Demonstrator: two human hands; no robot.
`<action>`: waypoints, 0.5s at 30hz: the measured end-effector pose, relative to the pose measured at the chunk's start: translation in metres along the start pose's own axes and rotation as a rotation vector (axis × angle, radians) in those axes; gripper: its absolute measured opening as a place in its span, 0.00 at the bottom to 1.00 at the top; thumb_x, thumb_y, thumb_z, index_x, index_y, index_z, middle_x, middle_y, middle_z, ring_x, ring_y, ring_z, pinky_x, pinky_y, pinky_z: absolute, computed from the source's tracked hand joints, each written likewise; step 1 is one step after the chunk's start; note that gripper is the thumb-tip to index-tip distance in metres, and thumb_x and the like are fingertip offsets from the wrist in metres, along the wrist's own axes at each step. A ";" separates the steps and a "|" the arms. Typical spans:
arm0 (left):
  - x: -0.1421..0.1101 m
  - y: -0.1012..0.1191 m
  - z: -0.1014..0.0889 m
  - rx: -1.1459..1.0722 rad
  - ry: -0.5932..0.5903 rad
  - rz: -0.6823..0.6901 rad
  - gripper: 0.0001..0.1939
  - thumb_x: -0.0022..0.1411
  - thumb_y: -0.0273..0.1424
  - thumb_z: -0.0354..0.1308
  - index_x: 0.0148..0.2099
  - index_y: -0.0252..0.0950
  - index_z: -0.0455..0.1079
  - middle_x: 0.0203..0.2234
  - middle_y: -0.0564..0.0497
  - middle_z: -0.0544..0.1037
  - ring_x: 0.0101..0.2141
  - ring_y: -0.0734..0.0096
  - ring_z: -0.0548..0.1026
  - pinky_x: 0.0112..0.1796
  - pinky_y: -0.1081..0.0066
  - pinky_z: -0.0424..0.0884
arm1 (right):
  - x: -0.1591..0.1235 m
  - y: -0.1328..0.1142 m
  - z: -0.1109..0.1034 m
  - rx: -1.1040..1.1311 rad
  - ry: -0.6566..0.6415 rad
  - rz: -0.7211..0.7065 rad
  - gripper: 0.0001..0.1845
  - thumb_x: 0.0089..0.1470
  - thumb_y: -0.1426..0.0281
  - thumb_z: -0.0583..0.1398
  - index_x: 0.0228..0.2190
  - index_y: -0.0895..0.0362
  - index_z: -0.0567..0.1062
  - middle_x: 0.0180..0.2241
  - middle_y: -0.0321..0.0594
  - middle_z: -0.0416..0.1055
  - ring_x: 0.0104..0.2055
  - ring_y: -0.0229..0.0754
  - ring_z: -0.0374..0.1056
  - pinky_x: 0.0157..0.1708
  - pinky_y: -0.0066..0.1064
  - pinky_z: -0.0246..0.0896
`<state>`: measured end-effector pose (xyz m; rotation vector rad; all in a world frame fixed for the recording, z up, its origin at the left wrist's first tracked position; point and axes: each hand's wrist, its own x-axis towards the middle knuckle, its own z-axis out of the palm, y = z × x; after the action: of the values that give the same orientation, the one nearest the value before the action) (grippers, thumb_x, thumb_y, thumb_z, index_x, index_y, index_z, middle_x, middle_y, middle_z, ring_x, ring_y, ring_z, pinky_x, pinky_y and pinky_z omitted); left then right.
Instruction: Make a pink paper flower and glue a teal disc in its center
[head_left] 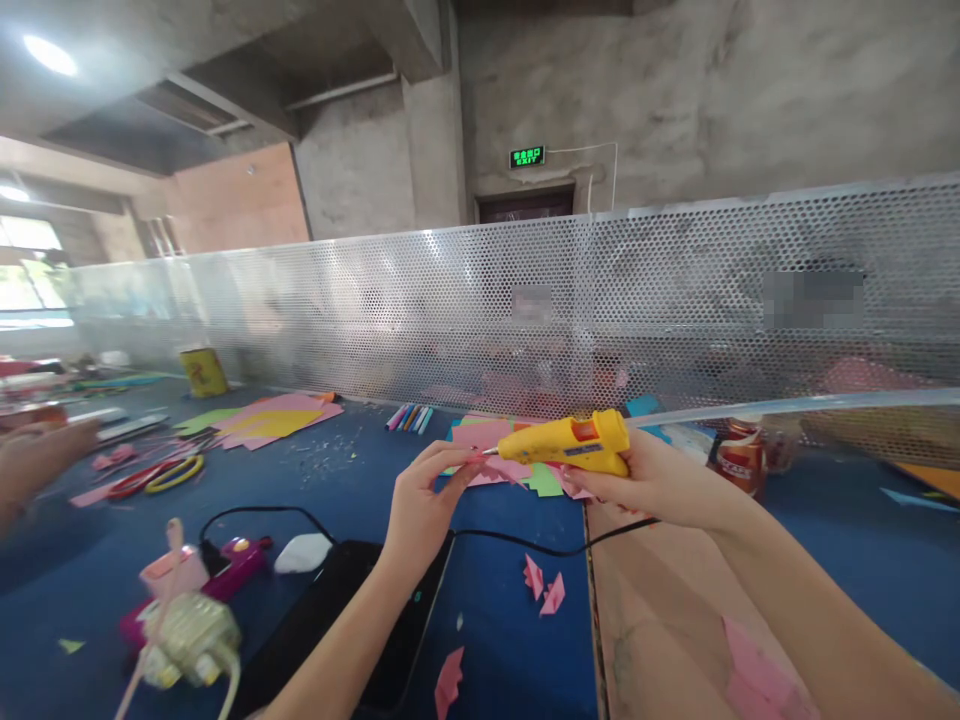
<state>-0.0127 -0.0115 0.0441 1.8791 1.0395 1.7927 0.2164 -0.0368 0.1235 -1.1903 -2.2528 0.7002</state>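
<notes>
- Left hand [420, 500]: fingers pinched nearly closed on a small pink scrap [480, 457], held up over the middle of the surface [292, 480]. Scrap's shape too small to tell.
- Right hand [664, 480]: fingers curled round the handle of a yellow glue gun [559, 443]. Gun lies roughly level, nozzle pointing left, tip at the scrap; contact between them unclear.
- Black cord [517, 545] runs below the gun, between the left wrist and the right hand.
- Beyond the hands, toward the far edge: coloured paper [547, 480], markers [409, 418] in a row left of it. A mesh screen [375, 310] stands along that edge.
- Far edge, left part: yellow tin [203, 373], upright; paper sheets [274, 420] nearer.
- Left side: yellow-handled scissors [175, 474]; another person's hand [45, 450] beside them, blurred.
- Near edge, left of middle: black device [337, 625], partly under the left forearm; purple power strip [240, 565] to its left.
- Near edge, middle: pink cut pieces [553, 594], apart.
- Right side: red can [741, 455], beyond the right forearm.
</notes>
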 end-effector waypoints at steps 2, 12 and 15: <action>0.000 -0.001 -0.001 0.033 0.018 0.046 0.04 0.53 0.30 0.58 0.31 0.38 0.74 0.30 0.51 0.72 0.34 0.70 0.71 0.37 0.70 0.67 | 0.000 0.000 0.000 -0.002 0.000 -0.010 0.21 0.50 0.56 0.55 0.39 0.60 0.65 0.23 0.34 0.63 0.20 0.30 0.56 0.17 0.22 0.54; 0.001 0.002 -0.003 0.174 0.099 0.218 0.04 0.54 0.32 0.58 0.31 0.40 0.74 0.29 0.52 0.69 0.31 0.70 0.69 0.32 0.69 0.68 | 0.003 0.004 0.003 0.005 0.009 -0.059 0.18 0.51 0.58 0.56 0.38 0.59 0.67 0.23 0.35 0.64 0.22 0.30 0.57 0.18 0.20 0.54; 0.001 0.003 -0.003 0.189 0.103 0.231 0.04 0.54 0.32 0.58 0.30 0.39 0.74 0.29 0.52 0.68 0.32 0.70 0.70 0.32 0.70 0.68 | 0.003 0.003 0.003 0.001 0.020 -0.078 0.18 0.52 0.57 0.55 0.37 0.59 0.67 0.21 0.33 0.62 0.20 0.30 0.56 0.17 0.21 0.53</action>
<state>-0.0151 -0.0136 0.0478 2.1130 1.1002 1.9997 0.2148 -0.0337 0.1197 -1.0976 -2.2696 0.6561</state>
